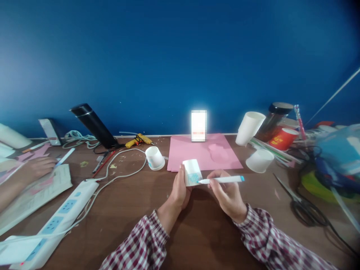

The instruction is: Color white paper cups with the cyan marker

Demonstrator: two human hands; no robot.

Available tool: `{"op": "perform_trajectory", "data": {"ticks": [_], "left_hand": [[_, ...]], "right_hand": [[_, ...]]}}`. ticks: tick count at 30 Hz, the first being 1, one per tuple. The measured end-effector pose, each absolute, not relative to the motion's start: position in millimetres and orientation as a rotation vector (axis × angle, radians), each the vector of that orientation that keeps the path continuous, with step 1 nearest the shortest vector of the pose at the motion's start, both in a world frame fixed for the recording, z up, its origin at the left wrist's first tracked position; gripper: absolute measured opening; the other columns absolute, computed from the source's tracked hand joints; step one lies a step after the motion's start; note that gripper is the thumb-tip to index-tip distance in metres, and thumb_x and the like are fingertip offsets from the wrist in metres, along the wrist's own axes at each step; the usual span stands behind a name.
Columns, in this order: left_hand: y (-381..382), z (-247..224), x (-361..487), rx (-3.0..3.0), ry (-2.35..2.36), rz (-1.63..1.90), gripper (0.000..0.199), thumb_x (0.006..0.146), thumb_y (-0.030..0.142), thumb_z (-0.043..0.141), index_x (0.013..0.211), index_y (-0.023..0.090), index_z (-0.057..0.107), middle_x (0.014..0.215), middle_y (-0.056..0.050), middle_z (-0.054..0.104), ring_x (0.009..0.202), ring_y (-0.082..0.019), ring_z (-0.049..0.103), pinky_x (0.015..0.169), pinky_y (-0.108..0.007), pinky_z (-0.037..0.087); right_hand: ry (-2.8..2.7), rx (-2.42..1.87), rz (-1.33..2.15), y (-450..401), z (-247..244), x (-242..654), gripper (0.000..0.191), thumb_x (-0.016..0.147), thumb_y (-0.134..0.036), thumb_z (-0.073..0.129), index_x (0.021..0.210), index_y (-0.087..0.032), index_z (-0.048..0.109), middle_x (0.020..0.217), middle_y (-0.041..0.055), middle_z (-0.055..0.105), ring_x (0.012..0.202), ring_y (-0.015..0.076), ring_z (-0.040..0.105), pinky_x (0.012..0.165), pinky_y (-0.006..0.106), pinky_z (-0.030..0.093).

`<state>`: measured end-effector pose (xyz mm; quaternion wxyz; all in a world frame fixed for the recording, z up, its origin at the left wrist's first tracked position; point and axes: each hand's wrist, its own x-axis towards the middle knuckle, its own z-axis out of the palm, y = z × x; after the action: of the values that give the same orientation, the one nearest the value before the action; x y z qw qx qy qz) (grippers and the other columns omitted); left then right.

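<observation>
My left hand (180,188) is closed around a white paper cup (192,167), holding it tilted above the brown table. Light blue scribbles cover the lower part of the cup's side. In my right hand (226,195) is a white marker (226,180) with a blue end, pinched between thumb and fingers. Its tip meets or nearly meets the blue marks; I cannot tell which. Another white paper cup (154,156) with some blue on it stands upside down to the left. Behind my hands lie pink paper sheets (191,150).
A power strip (56,221) with trailing cable lies at left, near another person's hand (42,167) holding a marker. At the back are a black flask (94,125) and a yellow glue gun (138,140). White cups (250,127), a red cup (283,138) and scissors (303,206) are at right.
</observation>
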<state>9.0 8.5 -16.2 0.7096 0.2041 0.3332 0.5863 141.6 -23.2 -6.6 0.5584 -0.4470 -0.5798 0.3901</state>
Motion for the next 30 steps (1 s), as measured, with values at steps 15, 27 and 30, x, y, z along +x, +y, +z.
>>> {"op": "perform_trajectory", "data": {"ticks": [15,27,30], "left_hand": [[10.3,-14.4,7.6,0.388,0.705,1.297,0.036,0.086,0.044,0.052,0.093,0.01,0.063,0.077,-0.006,0.066,0.069,-0.016,0.061,0.071,-0.03,0.05],[8.2,-16.6,5.7,0.392,0.631,1.213,0.044,0.086,0.048,0.049,0.098,0.009,0.064,0.085,-0.011,0.068,0.076,-0.021,0.064,0.078,-0.036,0.051],[8.3,-16.3,6.5,0.376,0.624,1.203,0.043,0.086,0.048,0.049,0.099,0.009,0.064,0.089,-0.011,0.069,0.078,-0.021,0.064,0.081,-0.037,0.051]], "right_hand": [[-1.298,-1.056,0.875,-20.3,-9.8,143.2,0.012,0.088,-0.03,0.055,0.087,-0.019,0.057,0.066,-0.0006,0.059,0.054,0.0096,0.051,0.048,0.02,0.041],[-1.24,-1.032,0.834,-20.1,-3.2,139.8,0.012,0.087,-0.03,0.056,0.087,-0.018,0.058,0.066,-0.0005,0.061,0.06,0.0112,0.058,0.056,0.021,0.049],[-1.253,-1.045,0.824,-20.0,-2.3,139.7,0.011,0.087,-0.029,0.055,0.087,-0.018,0.058,0.066,0.0,0.062,0.061,0.0116,0.059,0.056,0.021,0.049]]}}
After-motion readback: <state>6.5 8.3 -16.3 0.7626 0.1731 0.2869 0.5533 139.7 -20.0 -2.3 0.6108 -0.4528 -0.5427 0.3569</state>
